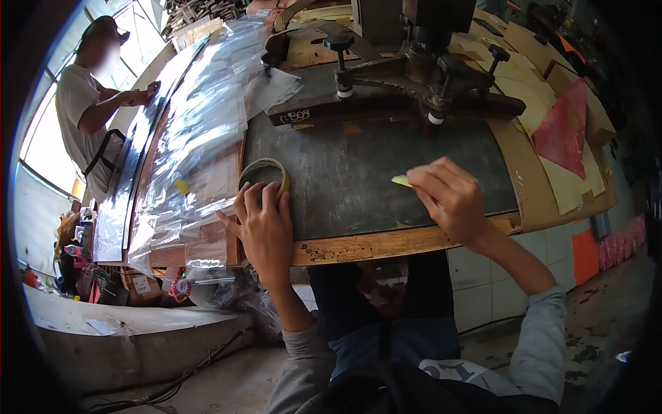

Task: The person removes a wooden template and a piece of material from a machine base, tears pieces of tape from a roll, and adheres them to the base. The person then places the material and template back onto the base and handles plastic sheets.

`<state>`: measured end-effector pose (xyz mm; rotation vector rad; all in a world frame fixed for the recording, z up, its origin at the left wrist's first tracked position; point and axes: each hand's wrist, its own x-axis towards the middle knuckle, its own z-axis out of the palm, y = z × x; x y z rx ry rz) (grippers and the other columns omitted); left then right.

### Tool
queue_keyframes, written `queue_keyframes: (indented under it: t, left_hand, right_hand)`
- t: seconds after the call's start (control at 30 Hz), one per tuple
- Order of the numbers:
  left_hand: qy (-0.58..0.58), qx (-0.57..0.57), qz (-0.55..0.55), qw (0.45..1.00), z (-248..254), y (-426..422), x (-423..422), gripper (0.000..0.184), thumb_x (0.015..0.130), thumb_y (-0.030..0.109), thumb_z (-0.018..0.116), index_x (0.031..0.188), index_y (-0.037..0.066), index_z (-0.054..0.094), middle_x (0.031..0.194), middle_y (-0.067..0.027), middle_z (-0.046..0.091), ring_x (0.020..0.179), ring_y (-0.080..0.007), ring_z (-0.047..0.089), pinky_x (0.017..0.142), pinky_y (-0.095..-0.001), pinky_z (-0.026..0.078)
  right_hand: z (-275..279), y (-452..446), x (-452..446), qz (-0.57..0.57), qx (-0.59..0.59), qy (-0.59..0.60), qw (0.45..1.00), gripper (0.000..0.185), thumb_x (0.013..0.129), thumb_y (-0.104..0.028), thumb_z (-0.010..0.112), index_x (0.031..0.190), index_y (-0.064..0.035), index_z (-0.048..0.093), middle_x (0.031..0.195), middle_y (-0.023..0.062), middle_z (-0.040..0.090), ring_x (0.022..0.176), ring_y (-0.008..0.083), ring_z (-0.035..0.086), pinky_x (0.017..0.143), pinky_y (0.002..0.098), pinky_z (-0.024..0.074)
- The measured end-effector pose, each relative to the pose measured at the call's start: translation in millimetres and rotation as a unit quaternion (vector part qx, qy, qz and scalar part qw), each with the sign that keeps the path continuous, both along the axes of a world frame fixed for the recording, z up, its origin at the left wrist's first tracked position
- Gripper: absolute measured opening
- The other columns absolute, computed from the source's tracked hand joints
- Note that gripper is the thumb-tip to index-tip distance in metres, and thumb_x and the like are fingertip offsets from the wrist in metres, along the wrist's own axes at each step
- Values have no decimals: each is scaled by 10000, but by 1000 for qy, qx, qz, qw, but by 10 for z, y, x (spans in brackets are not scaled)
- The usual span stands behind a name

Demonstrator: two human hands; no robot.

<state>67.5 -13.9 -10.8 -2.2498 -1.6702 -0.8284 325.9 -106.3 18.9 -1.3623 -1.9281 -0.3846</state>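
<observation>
My left hand grips the near side of a yellowish tape roll, its fingers bent over the rim. The roll stands at the left edge of a dark grey board. Over the board's right half, my right hand is closed in a pinch. A small pale yellow piece, perhaps a strip of tape, sticks out from its fingertips. Beyond both hands a dark metal bar with a clamp-like bracket and black knobs spans the board.
Clear plastic sheets cover the table on my left. Another person works along its far left side. Cardboard and a red triangular sheet lie to the right. A wooden edge borders the board in front of me.
</observation>
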Motion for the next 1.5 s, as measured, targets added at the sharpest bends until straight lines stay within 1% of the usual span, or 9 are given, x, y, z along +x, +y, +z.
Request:
queue_keyframes:
  t: [0.2, 0.3, 0.6, 0.63, 0.73, 0.83, 0.97, 1.27, 1.5]
  left_hand:
    - [-8, -8, -8, 1000, -10, 0, -7, 200, 930, 273, 540, 1053, 143, 630, 1140, -44, 600, 1190, -269, 500, 1080, -620, 145]
    - [-2, -10, -5, 1000, 3, -11, 2, 201, 931, 274, 535, 1056, 148, 629, 1139, -40, 597, 1184, -257, 504, 1083, -631, 137]
    - [7, -12, 2, 1000, 11, -15, 16, 190, 916, 280, 559, 1057, 167, 619, 1116, -13, 579, 1156, -222, 515, 1091, -629, 166]
    - [13, -10, 3, 1000, 4, -12, 12, 187, 909, 286, 571, 1050, 173, 618, 1108, -2, 577, 1161, -211, 510, 1093, -628, 176]
    - [7, -12, 4, 1000, 0, -13, 10, 193, 907, 289, 572, 1051, 170, 617, 1111, -3, 574, 1145, -214, 515, 1097, -615, 182]
    - [9, -11, 1, 1000, 7, -15, 5, 199, 906, 292, 572, 1056, 168, 616, 1109, -2, 573, 1133, -214, 519, 1097, -609, 188]
    - [5, -17, 3, 1000, 9, -19, 3, 200, 906, 289, 572, 1059, 167, 616, 1107, -4, 573, 1117, -213, 527, 1096, -609, 189]
    - [13, -12, 2, 1000, 17, -19, 14, 199, 912, 279, 567, 1066, 161, 614, 1108, -14, 574, 1096, -222, 544, 1097, -606, 199]
    - [10, -21, 3, 1000, 31, -23, 16, 200, 914, 273, 565, 1073, 162, 616, 1109, -16, 573, 1094, -221, 546, 1096, -603, 207]
  right_hand:
    - [-30, 176, -59, -11, 31, -58, 998, 171, 700, 15, 725, 830, -36, 626, 894, 61, 603, 667, 181, 610, 540, 281, 504]
    - [-95, 234, -40, -30, 57, -131, 989, 167, 698, 0, 719, 831, -20, 620, 827, 63, 568, 654, 168, 604, 528, 275, 503]
    - [-63, 485, -81, -124, 106, -269, 949, 40, 725, -43, 654, 747, -29, 624, 779, 24, 562, 698, 105, 580, 463, 218, 450]
    - [-79, 564, -67, -135, 116, -290, 940, 76, 746, -39, 653, 805, -2, 621, 675, 18, 497, 602, 102, 545, 447, 217, 428]
    - [-150, 736, -53, -172, 91, -307, 932, 82, 710, -39, 649, 786, -9, 648, 646, 12, 572, 516, 92, 557, 422, 216, 441]
    - [-299, 789, -27, -178, 62, -251, 949, 140, 709, -40, 648, 840, 7, 667, 558, 13, 565, 428, 100, 562, 388, 230, 447]
    - [-337, 729, 10, -182, -25, -173, 967, 155, 823, -100, 617, 933, -7, 675, 511, 48, 577, 404, 186, 585, 380, 292, 469]
    - [-328, 748, -7, -188, -105, -85, 973, 154, 834, -98, 604, 938, -3, 666, 581, 108, 635, 468, 268, 626, 416, 350, 503]
    - [-264, 763, -21, -191, -150, -51, 969, 185, 852, -106, 587, 989, -1, 654, 587, 130, 636, 504, 288, 639, 451, 371, 518]
